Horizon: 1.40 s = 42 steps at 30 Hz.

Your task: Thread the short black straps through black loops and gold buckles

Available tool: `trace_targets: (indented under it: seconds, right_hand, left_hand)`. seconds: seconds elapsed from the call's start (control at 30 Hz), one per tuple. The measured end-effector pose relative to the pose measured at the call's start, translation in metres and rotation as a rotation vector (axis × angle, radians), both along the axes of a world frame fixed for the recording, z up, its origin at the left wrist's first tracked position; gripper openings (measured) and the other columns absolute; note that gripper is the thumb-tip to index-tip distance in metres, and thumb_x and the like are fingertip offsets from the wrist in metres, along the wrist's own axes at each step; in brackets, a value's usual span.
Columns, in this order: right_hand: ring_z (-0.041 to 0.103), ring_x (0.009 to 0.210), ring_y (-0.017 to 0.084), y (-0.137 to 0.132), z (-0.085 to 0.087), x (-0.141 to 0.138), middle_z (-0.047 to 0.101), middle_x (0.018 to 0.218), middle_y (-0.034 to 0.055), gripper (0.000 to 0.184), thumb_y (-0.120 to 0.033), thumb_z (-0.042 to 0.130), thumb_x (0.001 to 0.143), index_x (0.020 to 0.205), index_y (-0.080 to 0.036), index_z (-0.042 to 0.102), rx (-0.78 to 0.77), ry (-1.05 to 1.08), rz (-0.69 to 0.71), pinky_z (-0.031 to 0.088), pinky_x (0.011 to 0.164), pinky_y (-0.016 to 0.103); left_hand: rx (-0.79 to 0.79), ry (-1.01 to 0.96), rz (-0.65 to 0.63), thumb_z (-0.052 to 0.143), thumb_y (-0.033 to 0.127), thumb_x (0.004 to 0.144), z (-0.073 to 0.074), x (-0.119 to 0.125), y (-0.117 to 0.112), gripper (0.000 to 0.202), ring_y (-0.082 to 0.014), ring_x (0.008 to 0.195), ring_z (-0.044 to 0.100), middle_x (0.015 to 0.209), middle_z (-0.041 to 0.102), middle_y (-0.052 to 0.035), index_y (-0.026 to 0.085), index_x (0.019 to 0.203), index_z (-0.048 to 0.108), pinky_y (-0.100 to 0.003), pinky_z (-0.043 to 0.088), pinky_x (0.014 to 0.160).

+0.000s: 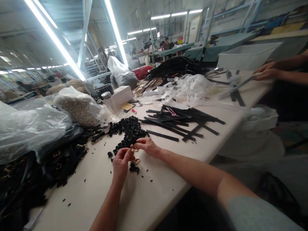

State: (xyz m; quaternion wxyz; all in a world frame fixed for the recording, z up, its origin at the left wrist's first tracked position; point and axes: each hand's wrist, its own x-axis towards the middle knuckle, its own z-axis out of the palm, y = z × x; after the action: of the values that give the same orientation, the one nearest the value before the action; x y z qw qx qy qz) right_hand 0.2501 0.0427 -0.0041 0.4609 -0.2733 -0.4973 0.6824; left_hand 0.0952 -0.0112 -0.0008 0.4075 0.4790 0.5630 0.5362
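My left hand [121, 161] and my right hand [148, 147] meet over the white table, both closed in a pinch. A small gold buckle [134, 149] shows between their fingertips. From the fingers a short black strap [126, 127] extends away over a heap of small black loops [135, 124]. My right fingertips are at the strap's near end; the exact grip of each hand is partly hidden. Just below the fingers lie more gold buckles [136, 160] and a few loose black loops [132, 167].
Black strips [173, 119] with pink-handled scissors [172, 111] lie to the right. Buckled straps [55, 163] and plastic bags [36, 123] crowd the left. White plastic wrapping [183, 88] and a flask [107, 100] stand farther back. A co-worker's hands [267, 71] hold a strip at right.
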Motion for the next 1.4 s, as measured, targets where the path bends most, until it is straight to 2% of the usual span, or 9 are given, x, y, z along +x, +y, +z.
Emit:
trace_targets:
  seconds: [0.27,0.63,0.8,0.9,0.97,1.03,1.13,1.23,1.4]
  right_hand:
    - [0.063,0.057,0.01,-0.007,-0.005,0.002,0.066,0.069,0.0015,0.041,-0.05,0.066,0.076,0.086,-0.011,0.06,0.101,-0.176,0.313,0.053,0.057,0.022]
    - [0.057,0.049,0.007,-0.006,-0.002,0.006,0.063,0.064,0.0009,0.037,-0.047,0.053,0.087,0.079,-0.012,0.06,0.346,-0.372,0.264,0.046,0.048,0.018]
    - [0.051,0.045,0.005,0.009,-0.002,0.008,0.062,0.061,-0.0001,0.031,-0.044,0.057,0.083,0.074,-0.014,0.06,0.273,-0.399,0.106,0.042,0.045,0.017]
    - [0.049,0.044,0.005,0.014,0.001,0.012,0.061,0.06,0.0,0.03,-0.041,0.057,0.081,0.069,-0.015,0.059,0.297,-0.421,0.009,0.04,0.043,0.018]
    - [0.049,0.043,0.006,0.014,0.0,0.014,0.061,0.058,-0.0006,0.029,-0.04,0.056,0.081,0.066,-0.015,0.057,0.319,-0.446,-0.014,0.038,0.042,0.018]
    - [0.048,0.04,0.006,0.015,-0.006,0.015,0.06,0.055,-0.001,0.029,-0.039,0.053,0.082,0.064,-0.016,0.055,0.307,-0.478,-0.003,0.035,0.04,0.018]
    - [0.049,0.039,0.007,0.024,-0.02,0.011,0.061,0.056,-0.0011,0.026,-0.037,0.052,0.082,0.066,-0.017,0.055,0.32,-0.487,-0.023,0.035,0.039,0.019]
    - [0.048,0.038,0.007,0.029,-0.028,0.009,0.062,0.057,-0.0013,0.023,-0.035,0.051,0.082,0.067,-0.018,0.056,0.334,-0.479,-0.043,0.036,0.039,0.019]
    - [0.051,0.039,0.008,0.028,-0.029,0.011,0.065,0.06,-0.001,0.021,-0.032,0.05,0.082,0.069,-0.018,0.058,0.349,-0.488,-0.082,0.036,0.039,0.018]
  left_hand:
    - [-0.103,-0.225,-0.163,0.078,0.038,0.065,0.011,-0.01,0.0,0.049,-0.0045,0.041,0.037,0.053,0.049,0.0062,0.013,0.105,0.066,-0.018,0.027,0.041]
    - [-0.117,-0.27,-0.199,0.076,0.043,0.067,0.01,-0.003,-0.001,0.039,-0.0063,0.039,0.039,0.049,0.048,0.0054,0.014,0.091,0.065,-0.02,0.029,0.039]
    - [-0.115,-0.286,-0.093,0.079,0.043,0.062,0.03,-0.044,0.009,0.038,-0.0065,0.041,0.04,0.055,0.054,0.0027,0.016,0.081,0.062,-0.02,0.03,0.042]
    - [-0.067,-0.053,0.048,0.075,0.047,0.062,0.039,-0.08,0.003,0.034,-0.0094,0.046,0.045,0.056,0.055,0.0008,0.017,0.068,0.06,-0.022,0.034,0.046]
    - [-0.085,0.312,0.08,0.073,0.045,0.062,0.039,-0.093,-0.005,0.029,-0.0138,0.05,0.05,0.053,0.055,-0.0002,0.018,0.062,0.062,-0.025,0.038,0.052]
    - [-0.037,0.662,0.018,0.069,0.038,0.066,0.03,-0.098,-0.008,0.018,-0.017,0.062,0.056,0.067,0.062,-0.0019,0.02,0.065,0.065,-0.029,0.042,0.062]
    - [-0.044,0.931,-0.062,0.059,0.026,0.069,0.012,-0.097,-0.001,0.009,-0.0188,0.071,0.06,0.08,0.064,-0.0033,0.022,0.07,0.066,-0.03,0.044,0.069]
    - [-0.016,1.054,-0.04,0.053,0.024,0.07,0.001,-0.095,0.005,0.01,-0.0224,0.074,0.061,0.08,0.064,-0.0043,0.022,0.069,0.063,-0.034,0.044,0.072]
    - [-0.018,0.994,-0.091,0.056,0.024,0.064,0.0,-0.098,0.006,0.005,-0.0266,0.075,0.063,0.077,0.065,-0.0037,0.028,0.064,0.06,-0.038,0.044,0.072]
